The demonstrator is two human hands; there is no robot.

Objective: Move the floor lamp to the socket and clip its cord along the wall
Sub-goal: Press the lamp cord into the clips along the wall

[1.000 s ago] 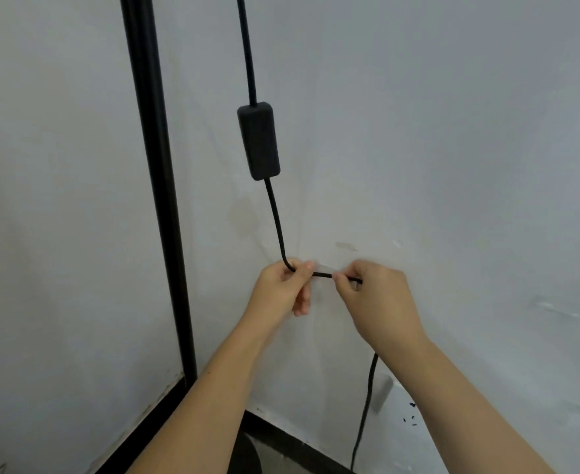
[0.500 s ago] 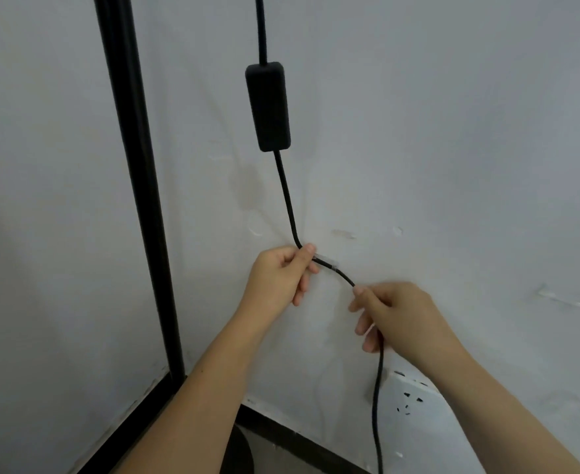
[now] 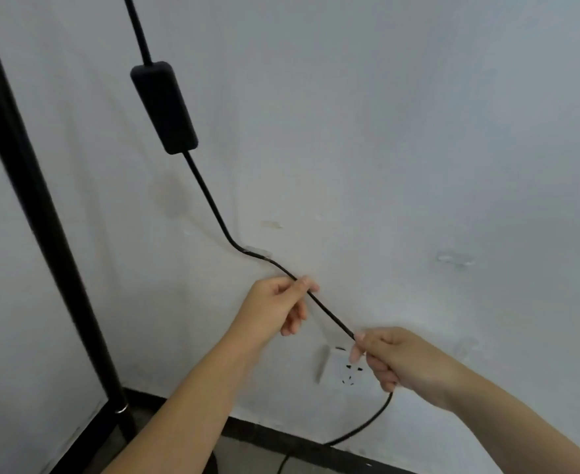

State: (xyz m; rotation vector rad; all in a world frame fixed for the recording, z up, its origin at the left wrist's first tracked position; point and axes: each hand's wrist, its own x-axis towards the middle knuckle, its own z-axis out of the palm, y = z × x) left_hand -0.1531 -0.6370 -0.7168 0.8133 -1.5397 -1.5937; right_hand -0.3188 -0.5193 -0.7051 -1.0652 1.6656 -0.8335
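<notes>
Lamp pole (image 3: 35,213), a black tube, runs diagonally from the upper left edge of the frame down to the lower left, where it carries a thin metal ring just above the floor. Behind it, a pale wall (image 3: 418,131) fills most of the frame, scuffed and stained near the centre, with a dark skirting board (image 3: 275,432) along its foot.

Cord (image 3: 206,189), black, enters at the top left of centre, passes through an elongated black inline switch (image 3: 163,107) in the upper left, and descends diagonally toward the centre. There it passes through a small clear clip (image 3: 258,252) stuck to the wall, then continues down and right between both hands, loops below the right hand and reaches the floor at the bottom centre.

Left hand (image 3: 275,309), at the centre of the frame, pinches the cord between thumb and forefinger just below the clip, the other fingers curled loosely. Right hand (image 3: 394,360), lower right of centre, grips the cord in a closed fist with the thumb pressed on top.

White wall socket (image 3: 341,371) sits just left of the right hand, partly hidden by it. A second clear clip (image 3: 454,260) is fixed to the wall at the right of centre, well apart from the cord.
</notes>
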